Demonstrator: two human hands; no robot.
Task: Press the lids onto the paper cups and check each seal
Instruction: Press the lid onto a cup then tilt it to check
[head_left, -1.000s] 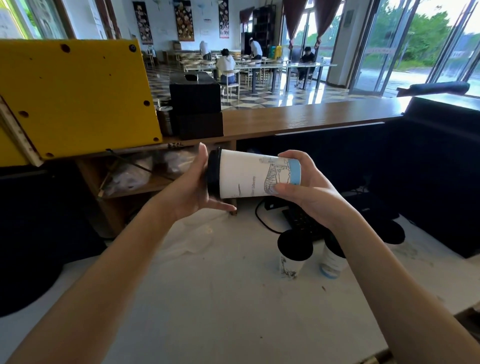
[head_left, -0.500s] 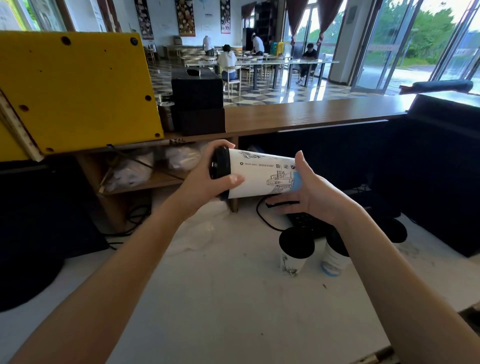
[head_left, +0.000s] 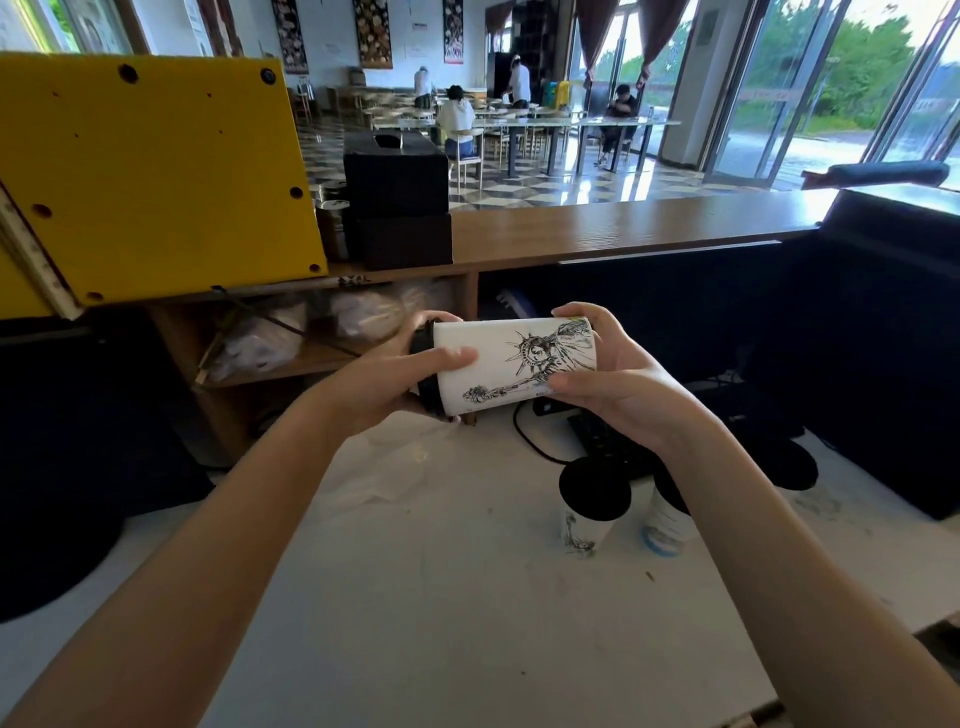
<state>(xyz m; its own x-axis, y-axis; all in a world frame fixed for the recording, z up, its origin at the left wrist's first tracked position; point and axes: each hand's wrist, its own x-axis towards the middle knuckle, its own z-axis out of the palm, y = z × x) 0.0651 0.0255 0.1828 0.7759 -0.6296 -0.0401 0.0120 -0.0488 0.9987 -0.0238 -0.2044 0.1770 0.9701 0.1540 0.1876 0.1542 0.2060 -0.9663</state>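
A white paper cup (head_left: 506, 364) with a black ink drawing lies sideways in the air between both hands, its black lid (head_left: 423, 371) pointing left. My left hand (head_left: 400, 379) grips the lidded end, thumb across the cup wall. My right hand (head_left: 608, 374) grips the cup's base end, fingers curled round it. Below on the white table (head_left: 415, 597) stand two more lidded cups: one (head_left: 589, 506) in plain view, the other (head_left: 665, 519) partly hidden behind my right forearm.
A black keyboard (head_left: 602, 441) and cable lie behind the standing cups. A black lid (head_left: 789, 465) rests at the right, next to a dark monitor (head_left: 883, 338). A yellow panel (head_left: 150, 176) and a wooden counter (head_left: 597, 228) rise behind.
The cup has rolled in my hands, so the drawing of a crowned statue now faces up. Both hands and the cup have dropped lower, and my right fingers have closed round the base.
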